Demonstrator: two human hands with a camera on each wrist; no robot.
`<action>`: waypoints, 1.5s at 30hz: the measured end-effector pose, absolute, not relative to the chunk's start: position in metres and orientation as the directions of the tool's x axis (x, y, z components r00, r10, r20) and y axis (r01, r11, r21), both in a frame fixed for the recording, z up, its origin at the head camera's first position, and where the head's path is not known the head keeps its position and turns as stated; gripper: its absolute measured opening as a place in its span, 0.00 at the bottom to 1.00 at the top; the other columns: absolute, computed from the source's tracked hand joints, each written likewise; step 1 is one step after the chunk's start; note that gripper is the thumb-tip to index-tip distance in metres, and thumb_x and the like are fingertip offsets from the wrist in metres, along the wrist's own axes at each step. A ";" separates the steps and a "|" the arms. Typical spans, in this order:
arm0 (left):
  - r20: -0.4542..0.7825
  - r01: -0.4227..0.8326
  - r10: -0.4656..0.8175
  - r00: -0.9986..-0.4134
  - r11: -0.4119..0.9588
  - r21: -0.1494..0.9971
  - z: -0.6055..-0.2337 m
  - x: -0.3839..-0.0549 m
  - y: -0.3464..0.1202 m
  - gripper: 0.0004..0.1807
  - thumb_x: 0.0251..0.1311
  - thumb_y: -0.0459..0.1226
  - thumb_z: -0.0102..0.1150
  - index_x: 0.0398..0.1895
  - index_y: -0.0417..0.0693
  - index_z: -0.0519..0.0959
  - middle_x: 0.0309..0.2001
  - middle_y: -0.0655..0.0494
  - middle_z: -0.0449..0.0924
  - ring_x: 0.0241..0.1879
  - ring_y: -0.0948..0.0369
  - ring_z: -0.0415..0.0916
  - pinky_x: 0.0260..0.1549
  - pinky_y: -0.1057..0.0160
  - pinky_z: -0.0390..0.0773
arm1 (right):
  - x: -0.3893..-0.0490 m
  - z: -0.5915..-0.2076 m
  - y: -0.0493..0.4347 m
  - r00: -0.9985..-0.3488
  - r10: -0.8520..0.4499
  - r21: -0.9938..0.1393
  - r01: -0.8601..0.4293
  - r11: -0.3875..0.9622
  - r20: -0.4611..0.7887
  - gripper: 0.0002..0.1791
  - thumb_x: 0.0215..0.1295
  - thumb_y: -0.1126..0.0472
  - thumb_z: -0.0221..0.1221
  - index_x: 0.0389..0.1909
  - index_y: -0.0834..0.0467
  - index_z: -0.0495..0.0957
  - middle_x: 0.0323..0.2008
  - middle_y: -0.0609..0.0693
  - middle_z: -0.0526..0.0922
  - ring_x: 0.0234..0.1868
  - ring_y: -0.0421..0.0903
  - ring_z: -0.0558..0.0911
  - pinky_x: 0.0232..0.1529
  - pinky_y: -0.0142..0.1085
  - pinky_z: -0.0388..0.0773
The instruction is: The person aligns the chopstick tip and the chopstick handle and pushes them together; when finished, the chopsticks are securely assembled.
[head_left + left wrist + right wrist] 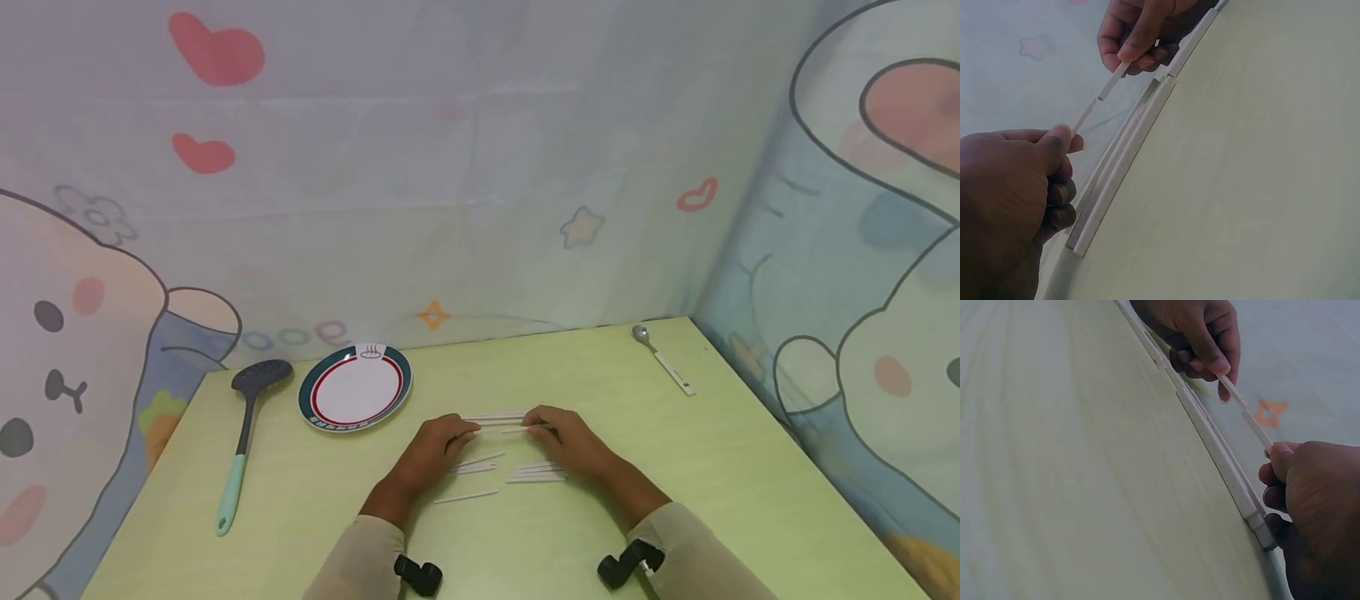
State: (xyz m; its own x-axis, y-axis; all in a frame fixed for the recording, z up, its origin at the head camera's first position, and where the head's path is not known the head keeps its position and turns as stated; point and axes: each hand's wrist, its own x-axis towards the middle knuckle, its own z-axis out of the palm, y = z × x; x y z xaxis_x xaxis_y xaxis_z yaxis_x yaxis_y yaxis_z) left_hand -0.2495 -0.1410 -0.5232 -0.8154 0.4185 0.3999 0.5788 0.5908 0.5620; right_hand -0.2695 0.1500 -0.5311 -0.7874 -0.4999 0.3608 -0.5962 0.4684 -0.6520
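Observation:
Both hands are raised close together near the middle of the table. My left hand (435, 450) pinches a short piece of thin white stick (1083, 117) between thumb and index finger. My right hand (567, 440) pinches another short white piece (1112, 82) the same way. In the wrist views their ends point at each other and are slightly offset; whether they touch I cannot tell. Longer white sticks (495, 417) lie crosswise just beyond the fingers. Nearer me, short white sticks lie in a left group (476, 468) and a right group (536, 477), with one stick (465, 497) apart.
On the left of the table (315, 517) lies a slotted turner (246, 425) with a mint handle. Beside it, a white plate (356, 390) has a dark green rim. A spoon (660, 354) with a white handle lies at the back right. Printed cloth (480, 167) stands behind the table.

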 end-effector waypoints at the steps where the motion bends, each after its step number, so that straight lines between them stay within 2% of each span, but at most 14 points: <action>1: 0.420 0.600 0.428 -0.800 0.588 0.543 -0.524 -0.250 -0.142 0.10 0.74 0.31 0.65 0.52 0.40 0.90 0.39 0.50 0.87 0.38 0.60 0.82 0.44 0.58 0.84 | -0.269 -0.531 0.150 -0.789 -0.499 -0.654 -0.594 0.469 0.359 0.07 0.82 0.64 0.59 0.51 0.56 0.84 0.48 0.50 0.90 0.47 0.40 0.84 0.53 0.39 0.83; 3: 0.441 0.621 0.438 -0.783 0.584 0.523 -0.526 -0.251 -0.142 0.09 0.74 0.31 0.65 0.50 0.40 0.91 0.36 0.51 0.86 0.36 0.61 0.80 0.42 0.59 0.83 | -0.269 -0.530 0.149 -0.794 -0.497 -0.664 -0.585 0.466 0.351 0.07 0.83 0.64 0.59 0.51 0.56 0.84 0.47 0.50 0.90 0.47 0.40 0.83 0.52 0.39 0.83; 20: 0.446 0.622 0.435 -0.782 0.575 0.531 -0.522 -0.249 -0.139 0.07 0.74 0.31 0.65 0.47 0.41 0.91 0.38 0.51 0.88 0.38 0.59 0.84 0.43 0.58 0.85 | -0.268 -0.527 0.147 -0.801 -0.498 -0.682 -0.568 0.460 0.331 0.07 0.83 0.63 0.58 0.52 0.57 0.83 0.47 0.50 0.91 0.48 0.38 0.83 0.54 0.39 0.84; 30: 0.531 0.670 0.426 -0.732 0.590 0.450 -0.522 -0.249 -0.127 0.06 0.72 0.29 0.67 0.45 0.38 0.91 0.35 0.49 0.87 0.34 0.59 0.82 0.38 0.61 0.84 | -0.265 -0.524 0.140 -0.797 -0.475 -0.661 -0.587 0.468 0.372 0.06 0.83 0.66 0.58 0.50 0.58 0.83 0.45 0.51 0.90 0.46 0.39 0.83 0.52 0.39 0.83; 36: 0.552 0.655 0.382 -0.741 0.591 0.471 -0.517 -0.245 -0.123 0.04 0.69 0.27 0.69 0.42 0.37 0.91 0.31 0.50 0.85 0.30 0.61 0.79 0.34 0.64 0.81 | -0.264 -0.525 0.135 -0.794 -0.483 -0.674 -0.587 0.449 0.369 0.06 0.83 0.66 0.57 0.49 0.61 0.83 0.44 0.54 0.90 0.45 0.41 0.82 0.50 0.38 0.81; 40: 0.547 0.639 0.361 -0.756 0.587 0.496 -0.518 -0.244 -0.123 0.04 0.69 0.27 0.69 0.41 0.38 0.92 0.30 0.51 0.84 0.29 0.63 0.77 0.32 0.65 0.80 | -0.264 -0.523 0.134 -0.810 -0.477 -0.689 -0.561 0.459 0.342 0.06 0.83 0.65 0.57 0.50 0.58 0.83 0.47 0.53 0.90 0.48 0.42 0.84 0.53 0.39 0.82; 45: 0.520 0.627 0.368 -0.771 0.577 0.523 -0.522 -0.249 -0.124 0.05 0.71 0.30 0.68 0.43 0.40 0.91 0.32 0.52 0.85 0.31 0.65 0.77 0.35 0.65 0.80 | -0.266 -0.519 0.138 -0.815 -0.475 -0.673 -0.557 0.487 0.331 0.07 0.82 0.64 0.59 0.53 0.58 0.82 0.49 0.53 0.90 0.53 0.48 0.87 0.57 0.44 0.84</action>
State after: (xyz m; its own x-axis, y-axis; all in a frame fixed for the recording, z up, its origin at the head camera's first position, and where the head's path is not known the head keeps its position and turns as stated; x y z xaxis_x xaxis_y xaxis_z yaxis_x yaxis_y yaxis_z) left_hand -0.2491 -0.1244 -0.5217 -0.7714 0.3675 0.5195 0.6273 0.5766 0.5235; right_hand -0.2659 0.1377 -0.5186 -0.8153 -0.4755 0.3305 -0.5568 0.4872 -0.6727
